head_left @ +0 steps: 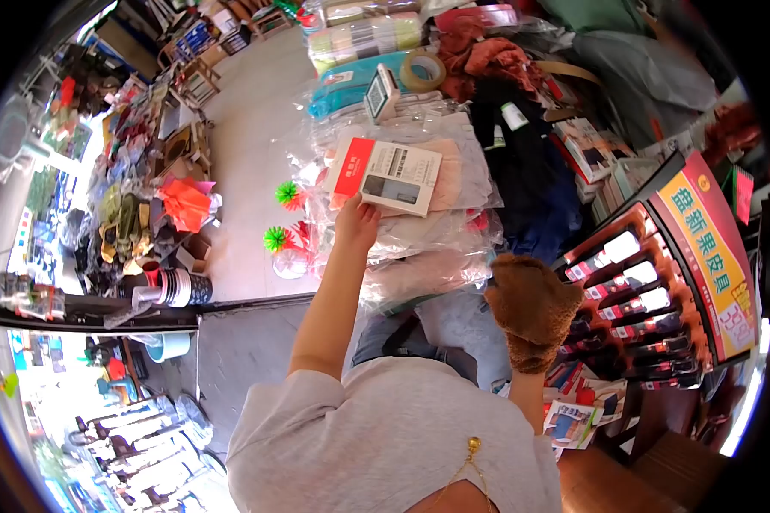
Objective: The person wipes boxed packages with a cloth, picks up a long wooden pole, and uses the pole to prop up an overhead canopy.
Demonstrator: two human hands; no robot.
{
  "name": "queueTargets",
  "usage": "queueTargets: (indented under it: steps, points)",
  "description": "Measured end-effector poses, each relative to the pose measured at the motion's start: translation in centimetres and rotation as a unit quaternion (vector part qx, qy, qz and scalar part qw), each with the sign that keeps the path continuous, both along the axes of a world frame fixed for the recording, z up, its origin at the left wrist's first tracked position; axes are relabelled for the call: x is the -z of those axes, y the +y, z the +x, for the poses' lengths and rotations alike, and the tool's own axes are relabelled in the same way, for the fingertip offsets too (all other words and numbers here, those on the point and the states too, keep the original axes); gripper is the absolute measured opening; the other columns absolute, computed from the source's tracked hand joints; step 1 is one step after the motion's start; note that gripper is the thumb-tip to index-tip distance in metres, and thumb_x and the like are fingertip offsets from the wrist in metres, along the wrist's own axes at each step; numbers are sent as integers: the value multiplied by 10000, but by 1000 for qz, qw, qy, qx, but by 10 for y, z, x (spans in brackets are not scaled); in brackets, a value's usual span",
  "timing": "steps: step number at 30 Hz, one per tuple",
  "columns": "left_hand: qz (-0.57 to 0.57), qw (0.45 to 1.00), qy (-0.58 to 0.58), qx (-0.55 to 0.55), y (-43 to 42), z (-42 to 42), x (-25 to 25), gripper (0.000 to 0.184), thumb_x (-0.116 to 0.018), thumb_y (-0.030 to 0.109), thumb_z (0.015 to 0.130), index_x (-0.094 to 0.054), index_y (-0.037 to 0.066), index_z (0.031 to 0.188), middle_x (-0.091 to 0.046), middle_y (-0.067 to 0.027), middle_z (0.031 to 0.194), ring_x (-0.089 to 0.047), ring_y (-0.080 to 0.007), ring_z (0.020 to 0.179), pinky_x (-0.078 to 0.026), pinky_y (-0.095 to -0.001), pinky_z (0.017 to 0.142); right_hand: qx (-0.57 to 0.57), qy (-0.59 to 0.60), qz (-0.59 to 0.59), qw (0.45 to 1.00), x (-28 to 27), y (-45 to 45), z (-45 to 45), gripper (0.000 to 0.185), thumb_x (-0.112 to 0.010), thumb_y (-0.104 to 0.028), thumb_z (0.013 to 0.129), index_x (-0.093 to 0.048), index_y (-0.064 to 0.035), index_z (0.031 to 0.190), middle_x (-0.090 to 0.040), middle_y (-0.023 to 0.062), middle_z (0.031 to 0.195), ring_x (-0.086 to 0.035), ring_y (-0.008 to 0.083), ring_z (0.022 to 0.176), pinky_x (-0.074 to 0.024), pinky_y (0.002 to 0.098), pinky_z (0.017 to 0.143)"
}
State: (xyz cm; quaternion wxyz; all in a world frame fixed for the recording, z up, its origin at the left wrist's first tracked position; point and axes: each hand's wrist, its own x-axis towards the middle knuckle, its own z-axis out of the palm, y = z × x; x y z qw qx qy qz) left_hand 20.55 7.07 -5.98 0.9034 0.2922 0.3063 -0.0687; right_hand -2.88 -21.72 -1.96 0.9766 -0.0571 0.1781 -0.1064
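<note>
My left hand (357, 224) grips the near left corner of a flat red and white box (398, 177), printed with dark text and a grey picture. The box lies over a stack of pale pink clothing in clear plastic bags (428, 256). A fluffy brown mitten (532, 303) covers my right hand down to the wrist, so its fingers are hidden. That hand is raised to the right of the bagged stack, apart from it. Beyond the box, a small white stand with a printed code (382, 94) is upright near a roll of tape (422, 71).
On the right, a display rack of belts (633, 299) carries a yellow sign (701, 256). Dark clothing (522, 162) lies beside the bagged stack. Red and green spiky ornaments (287, 195) stick out at the left edge. Heaped goods (128, 205) line the floor's far left.
</note>
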Motion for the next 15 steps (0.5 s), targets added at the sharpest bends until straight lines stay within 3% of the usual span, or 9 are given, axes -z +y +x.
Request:
queueTargets:
  steps: [5,9,11,12,13,15]
  points:
    - [56,989,134,2,-4,20,-16,231,-590,223,823,-507,93,995,-454,-35,877,-427,-178,771,-391,-337,710,-8,-2,-24,1000,-7,0,-10,430,-470,-360,872,-457,-77,1195,-444,121,1234,-424,299,1128,-314,454,966]
    - [108,987,113,32,-9,15,-24,230,-597,184,806,-507,87,995,-471,-50,894,-467,-198,813,-434,-377,716,0,-2,-79,997,-12,-5,-8,398,-478,-343,867,-477,-74,1161,-466,123,1186,-448,296,1080,-340,440,919]
    - [20,998,-15,64,-12,9,-18,279,-609,149,774,-501,73,1020,-488,-65,944,-503,-232,891,-452,-448,786,9,-3,-120,993,-17,-7,-5,383,-482,-334,865,-487,-72,1144,-477,125,1162,-460,295,1055,-353,433,896]
    - [28,996,-43,69,-17,4,-21,284,-559,102,776,-467,66,1042,-490,-103,999,-508,-233,973,-449,-452,870,18,-3,-150,989,-20,-8,-3,375,-483,-330,863,-492,-72,1135,-483,125,1150,-466,294,1043,-360,429,884]
    - [28,996,-43,70,-29,-6,-35,284,-559,102,776,-467,66,1042,-490,-103,999,-508,-233,973,-449,-452,870,29,-2,-191,981,-25,-9,-1,367,-485,-326,862,-497,-71,1126,-488,126,1138,-472,293,1031,-367,426,873]
    - [218,961,-161,60,-61,-32,-69,290,-558,67,746,-467,29,1019,-493,-86,984,-527,-218,916,-490,-416,792,71,-4,-318,945,-35,-9,4,352,-489,-317,860,-507,-69,1109,-499,127,1114,-484,292,1007,-380,419,849]
